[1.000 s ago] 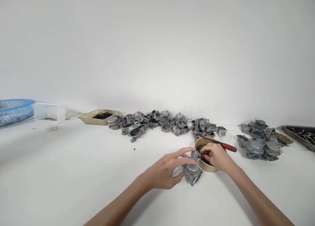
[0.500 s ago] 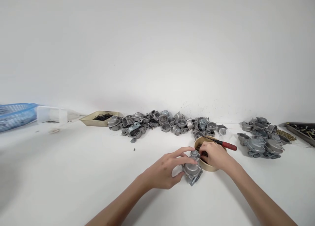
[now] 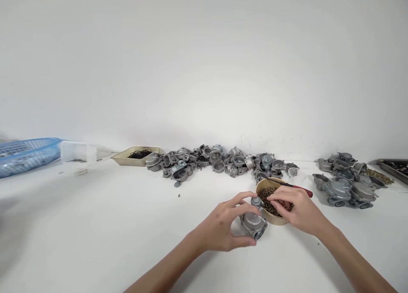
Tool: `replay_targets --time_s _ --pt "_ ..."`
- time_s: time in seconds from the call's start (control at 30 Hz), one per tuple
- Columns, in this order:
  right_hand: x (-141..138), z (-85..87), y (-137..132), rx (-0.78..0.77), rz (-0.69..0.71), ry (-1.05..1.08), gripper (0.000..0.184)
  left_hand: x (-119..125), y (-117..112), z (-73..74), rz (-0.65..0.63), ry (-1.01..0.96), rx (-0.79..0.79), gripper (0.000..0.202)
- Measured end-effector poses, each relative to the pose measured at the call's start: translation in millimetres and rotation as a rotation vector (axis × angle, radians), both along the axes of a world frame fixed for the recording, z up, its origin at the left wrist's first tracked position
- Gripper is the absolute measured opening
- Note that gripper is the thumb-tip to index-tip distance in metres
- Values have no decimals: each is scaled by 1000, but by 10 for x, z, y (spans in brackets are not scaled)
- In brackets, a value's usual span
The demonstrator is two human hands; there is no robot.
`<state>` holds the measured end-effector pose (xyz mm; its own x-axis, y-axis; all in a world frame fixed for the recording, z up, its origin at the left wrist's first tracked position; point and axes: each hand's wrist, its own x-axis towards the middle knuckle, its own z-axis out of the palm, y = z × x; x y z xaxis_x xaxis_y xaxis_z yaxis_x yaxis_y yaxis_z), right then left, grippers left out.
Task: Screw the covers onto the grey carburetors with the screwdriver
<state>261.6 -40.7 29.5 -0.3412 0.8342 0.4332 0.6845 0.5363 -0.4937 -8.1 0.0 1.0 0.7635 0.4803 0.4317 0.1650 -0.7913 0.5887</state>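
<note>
My left hand [image 3: 223, 224] curls its fingers round a grey metal carburetor [image 3: 252, 222], which stands on the table with its round cap upward. Just to the right is a round cream bowl [image 3: 276, 220] with many small brass-coloured screws [image 3: 269, 195] in it. Above the screws, my right hand [image 3: 296, 206] is closed in a pinch with thumb and fingertips together. Whatever is between those fingertips is too small to make out. A screwdriver [image 3: 301, 188] with a red handle rests across the bowl's far rim, partly behind the right hand.
A long heap of carburetor parts [image 3: 216, 159] lies along the wall, with another group [image 3: 346, 184] at right. Farther right are loose brass pieces [image 3: 379, 176] and a dark tray [image 3: 395, 167]. At left stand a cream tray [image 3: 119, 157], a white container [image 3: 75, 152] and a blue basket [image 3: 30, 157].
My right hand has lifted out of the screws and drawn back to the right, fingertips now pinched. My left hand stays round the carburetor, its thumb lower along the near side. The view has shifted slightly.
</note>
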Motion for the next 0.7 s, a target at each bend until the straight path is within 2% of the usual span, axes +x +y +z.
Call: replay_targets --time_s 0.1,0.17,0.3,0.5,0.7 --pt "-5 93 -100 -16 149 104 19 68 -12 -65 14 -52 -16 42" --pt "-23 102 -117 -57 197 129 14 82 -16 -66 -18 -76 -27 38" --pt "-47 4 -84 -86 192 108 15 52 -21 -13 -62 -88 -60 43" --pt "-80 -138 -55 -108 202 113 25 69 -42 -40 -9 -43 -170 57" --pt "-105 -138 -50 -138 231 123 30 164 -96 -102 76 -91 -181 47"
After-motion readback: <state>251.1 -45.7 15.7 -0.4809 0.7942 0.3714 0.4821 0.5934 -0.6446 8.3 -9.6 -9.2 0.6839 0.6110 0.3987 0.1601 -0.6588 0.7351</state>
